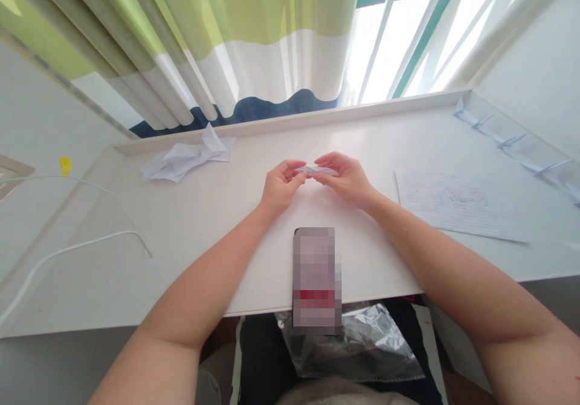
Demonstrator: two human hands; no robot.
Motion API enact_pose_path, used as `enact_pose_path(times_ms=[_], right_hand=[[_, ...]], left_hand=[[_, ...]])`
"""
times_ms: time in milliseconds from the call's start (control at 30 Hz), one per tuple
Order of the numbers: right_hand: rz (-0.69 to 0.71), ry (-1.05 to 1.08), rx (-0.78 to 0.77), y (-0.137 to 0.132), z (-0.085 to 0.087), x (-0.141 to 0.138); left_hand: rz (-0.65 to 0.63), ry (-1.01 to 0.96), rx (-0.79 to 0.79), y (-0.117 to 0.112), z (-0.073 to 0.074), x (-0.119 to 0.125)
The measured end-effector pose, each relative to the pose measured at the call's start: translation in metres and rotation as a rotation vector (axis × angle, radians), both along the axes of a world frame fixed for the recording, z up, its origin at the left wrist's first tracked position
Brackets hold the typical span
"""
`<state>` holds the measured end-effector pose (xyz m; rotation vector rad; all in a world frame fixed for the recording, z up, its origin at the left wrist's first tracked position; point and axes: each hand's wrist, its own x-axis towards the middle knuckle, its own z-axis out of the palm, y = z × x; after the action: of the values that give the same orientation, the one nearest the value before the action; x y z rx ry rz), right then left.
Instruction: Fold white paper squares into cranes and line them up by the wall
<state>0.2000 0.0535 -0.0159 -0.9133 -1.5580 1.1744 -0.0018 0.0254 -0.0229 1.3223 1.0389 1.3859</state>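
Both my hands meet above the middle of the white desk (376, 260), pinching a small folded strip of white paper (317, 170) between their fingertips. My left hand (281, 187) holds the strip's left end, and my right hand (342, 178) holds its right end. A loose, creased bundle of white paper (185, 158) lies on the desk to the left of my hands. A pixelated rectangular object (316, 281), probably a phone, lies just below them at the desk's near edge.
A handwritten paper sheet (462, 208) lies to the right, and a row of small folded paper pieces (512, 142) runs along the far right. A white cable (67, 242) crosses the left side. A striped curtain (235, 48) hangs beyond the raised back ledge (290, 126).
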Motion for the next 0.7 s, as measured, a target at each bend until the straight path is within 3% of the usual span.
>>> enact_pose_path(times_ms=[300, 567, 700], right_hand=[[0.023, 0.000, -0.014, -0.0012, 0.0066, -0.0008], [0.034, -0.009, -0.046, 0.0011, 0.0006, -0.0012], [0.035, -0.066, 0.015, 0.0002, 0.0003, -0.0015]], left_hand=[[-0.004, -0.004, 0.028, 0.0000, -0.0014, 0.0010], [0.000, -0.033, 0.067, 0.0022, -0.0041, 0.0001], [-0.008, -0.056, 0.068, 0.0029, -0.0045, 0.0008]])
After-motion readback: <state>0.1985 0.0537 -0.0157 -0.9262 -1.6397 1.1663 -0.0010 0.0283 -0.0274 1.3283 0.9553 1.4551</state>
